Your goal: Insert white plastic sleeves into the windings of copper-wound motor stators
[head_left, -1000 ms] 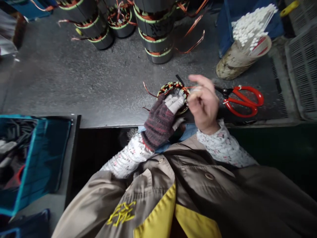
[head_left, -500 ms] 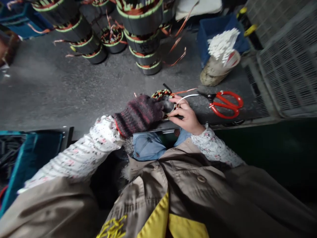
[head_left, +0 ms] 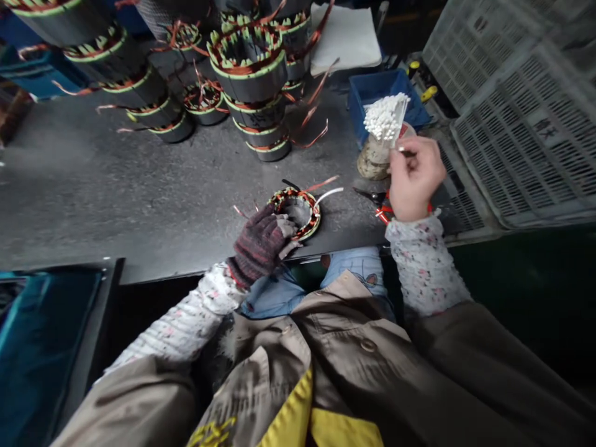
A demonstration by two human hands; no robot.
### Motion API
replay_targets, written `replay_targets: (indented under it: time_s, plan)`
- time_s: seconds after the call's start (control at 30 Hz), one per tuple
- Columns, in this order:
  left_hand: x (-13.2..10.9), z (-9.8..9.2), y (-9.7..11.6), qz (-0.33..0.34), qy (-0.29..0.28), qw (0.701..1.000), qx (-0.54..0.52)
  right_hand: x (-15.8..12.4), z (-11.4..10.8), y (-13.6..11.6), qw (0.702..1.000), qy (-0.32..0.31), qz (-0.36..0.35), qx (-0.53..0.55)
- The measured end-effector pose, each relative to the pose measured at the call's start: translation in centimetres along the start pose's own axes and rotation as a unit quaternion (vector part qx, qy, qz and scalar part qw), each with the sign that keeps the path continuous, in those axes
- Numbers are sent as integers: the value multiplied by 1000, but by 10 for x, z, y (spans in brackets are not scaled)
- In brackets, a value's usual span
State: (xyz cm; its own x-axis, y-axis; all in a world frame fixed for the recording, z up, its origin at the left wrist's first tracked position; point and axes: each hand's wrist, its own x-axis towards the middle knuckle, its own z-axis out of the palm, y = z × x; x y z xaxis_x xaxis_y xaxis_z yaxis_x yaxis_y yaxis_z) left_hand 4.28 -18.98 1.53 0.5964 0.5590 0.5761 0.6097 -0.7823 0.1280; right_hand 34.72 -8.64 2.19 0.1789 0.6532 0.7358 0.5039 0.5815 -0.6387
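One wound stator [head_left: 302, 200] under gloved left hand [head_left: 261, 245]

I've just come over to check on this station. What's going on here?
A person at a bench is working on a copper-wound motor stator. Their knit-gloved left hand rests on it, while their bare right hand pinches something thin beside a bundle of white sleeving. Red-handled scissors lie just below that hand, and more stators stand stacked behind.
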Motion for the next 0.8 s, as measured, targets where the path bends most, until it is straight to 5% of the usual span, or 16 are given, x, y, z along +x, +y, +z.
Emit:
replay_targets:
  time_s: [0.1,0.17,0.27,0.37,0.5,0.63,0.8]
  plan:
    - [-1,11,19,-50,69,994,67,-35,-10,-51,994,-16,42,105]
    - [0,16,28,-87,97,988,80,-60,-16,-72,987,-110,-6,116]
    - [1,20,34,-131,109,984,56,-91,-21,-78,948,-235,-143,159]
    - [3,21,36,-140,108,983,44,-108,-23,-68,920,-284,-196,188]
    - [6,19,39,-144,107,981,68,-114,-34,-61,917,-308,-197,157]
    - [7,18,39,-157,74,978,118,-113,-40,-72,938,-258,-46,226]
    - [5,18,34,-135,63,981,122,-109,-29,-75,917,-277,-178,227]
